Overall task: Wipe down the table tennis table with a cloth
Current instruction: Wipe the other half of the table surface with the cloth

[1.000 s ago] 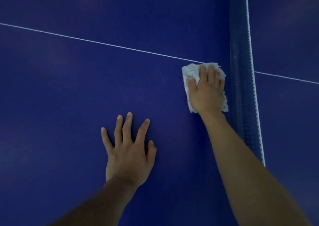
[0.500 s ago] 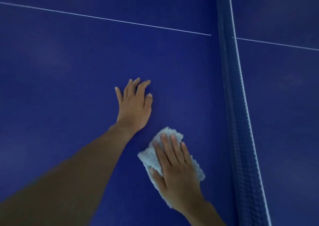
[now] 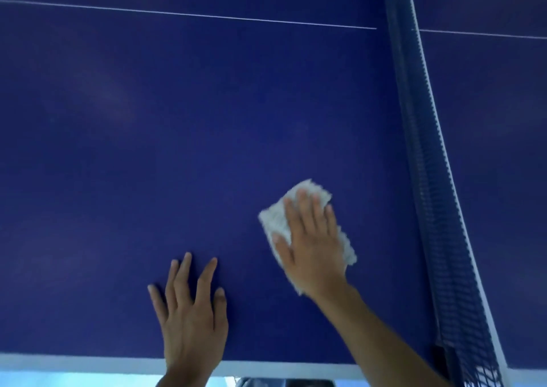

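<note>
Right grip (image 3: 313, 247) flat on white cloth (image 3: 275, 218), fingers straight, pressing it onto blue desk (image 3: 207, 135), not curled round it. Cloth sits toward desk's near edge, left of net (image 3: 429, 179). Left grip (image 3: 192, 324) flat on desk nearby, fingers spread, holding nothing.

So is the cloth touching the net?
No, the cloth lies under the right hand, with bare table between it and the net.
</note>
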